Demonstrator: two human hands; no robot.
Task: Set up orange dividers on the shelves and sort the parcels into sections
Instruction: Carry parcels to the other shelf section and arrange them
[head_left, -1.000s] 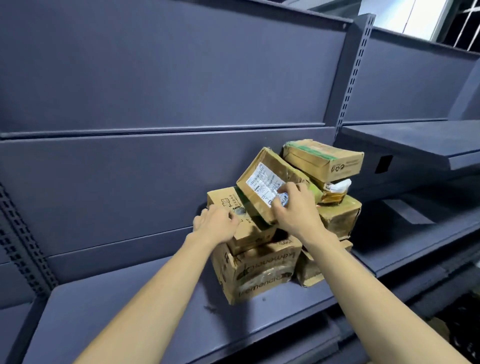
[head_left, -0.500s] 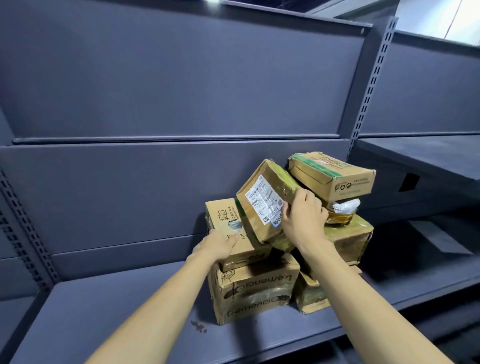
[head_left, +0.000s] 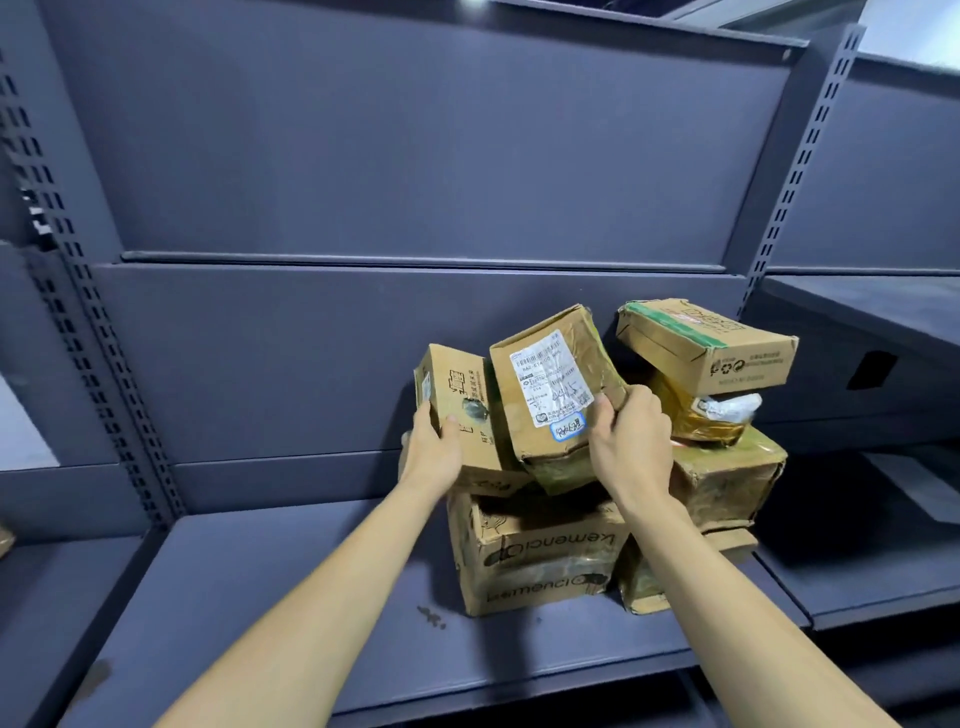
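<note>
A heap of brown cardboard parcels sits on the dark grey shelf (head_left: 291, 582). My right hand (head_left: 631, 441) grips the right edge of a tilted parcel with a white shipping label (head_left: 553, 387), held up on end. My left hand (head_left: 431, 447) holds the near left corner of a smaller printed box (head_left: 460, 410) beside it. Both rest on a large box printed "kemencio" (head_left: 540, 556). A flat box with green tape (head_left: 706, 345) tops the right side, over a tape-wrapped parcel (head_left: 696, 421) and another taped box (head_left: 727, 480). No orange divider is in view.
Slotted grey uprights stand at the left (head_left: 78, 291) and right (head_left: 800, 171) of the bay. A higher shelf (head_left: 883, 306) juts out at the right, with a lower one (head_left: 878, 566) beneath it. The shelf surface left of the heap is bare.
The labelled parcel has been turned more upright, its label now facing me. My right hand shifted to its right edge; my left hand slid up onto the small box's corner.
</note>
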